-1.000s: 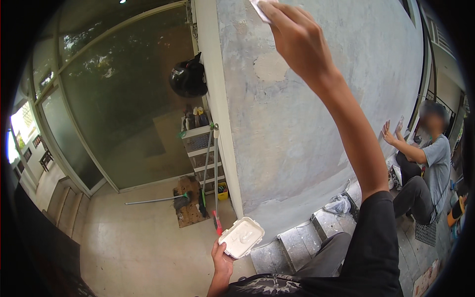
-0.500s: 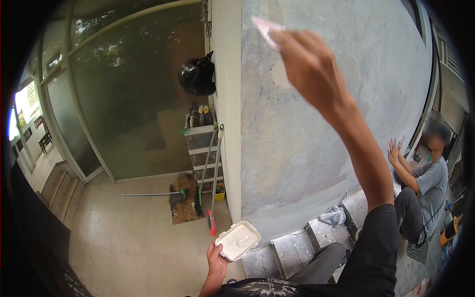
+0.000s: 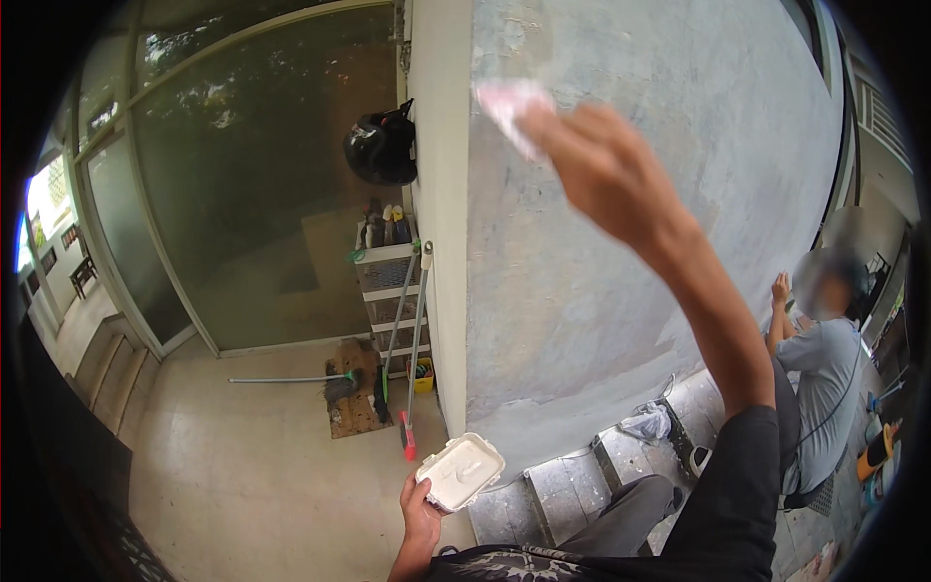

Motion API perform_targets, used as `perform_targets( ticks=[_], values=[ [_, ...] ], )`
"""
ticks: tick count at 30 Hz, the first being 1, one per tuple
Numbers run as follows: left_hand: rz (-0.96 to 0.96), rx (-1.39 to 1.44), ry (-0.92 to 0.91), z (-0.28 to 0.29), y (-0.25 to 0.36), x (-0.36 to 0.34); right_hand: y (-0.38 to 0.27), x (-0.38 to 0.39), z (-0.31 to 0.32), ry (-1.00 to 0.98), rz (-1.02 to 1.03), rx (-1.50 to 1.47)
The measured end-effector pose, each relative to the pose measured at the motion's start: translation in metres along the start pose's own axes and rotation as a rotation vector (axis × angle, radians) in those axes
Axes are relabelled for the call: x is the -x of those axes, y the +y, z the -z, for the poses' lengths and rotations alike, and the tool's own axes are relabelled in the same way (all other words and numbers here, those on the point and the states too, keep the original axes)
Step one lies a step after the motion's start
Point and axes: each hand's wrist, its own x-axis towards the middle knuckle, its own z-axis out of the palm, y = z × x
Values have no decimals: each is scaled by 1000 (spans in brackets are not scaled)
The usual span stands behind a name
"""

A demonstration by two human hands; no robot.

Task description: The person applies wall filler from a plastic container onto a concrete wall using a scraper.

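Note:
My right hand (image 3: 611, 175) is raised in front of the patchy grey wall (image 3: 592, 320), closed on a thin pink-and-white scraper (image 3: 506, 105). Motion smears the scraper, and I cannot tell whether its edge touches the wall. Low down, my left hand (image 3: 419, 509) grips a white plastic tub (image 3: 497, 464) by its left side, thumb over the rim. Creamy white paste (image 3: 470, 472) lies inside it. The tub's underside and the fingers beneath it are hidden.
Paint-spattered steps (image 3: 562, 490) run along the wall's foot, with a crumpled plastic bag (image 3: 648, 423) on them. Another person (image 3: 824, 364) crouches at the right. A shelf rack (image 3: 388, 272), brooms (image 3: 291, 380) and a hanging black helmet (image 3: 378, 148) are at left.
My right hand has come down the wall with the scraper, which is also slightly further left. The left hand keeps hold of the tub. The other person has shifted and lowered their arms.

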Motion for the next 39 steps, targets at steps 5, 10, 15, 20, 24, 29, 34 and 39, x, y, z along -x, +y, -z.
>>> perform_targets(
  ticks=[5,10,15,20,24,29,34,39],
  values=[
    [-18,-16,9,-1,2,2,67,-49,-11,258,-25,152],
    [-32,40,28,-4,0,6,31,-14,-45,127,-26,-123],
    [-2,30,28,1,-1,2,0,0,8,-17,-47,-311],
    [-2,-24,0,3,5,0,15,-27,39,-203,-430,-338],
    [-44,6,2,-1,-2,-1,47,-40,22,234,-121,-113],
    [-38,23,8,1,-3,3,41,-11,-65,206,106,43],
    [-42,32,23,3,-3,4,-18,35,-40,-1,19,-52],
    [-57,6,38,3,3,4,-8,21,3,-8,-21,-56]
  ],
)
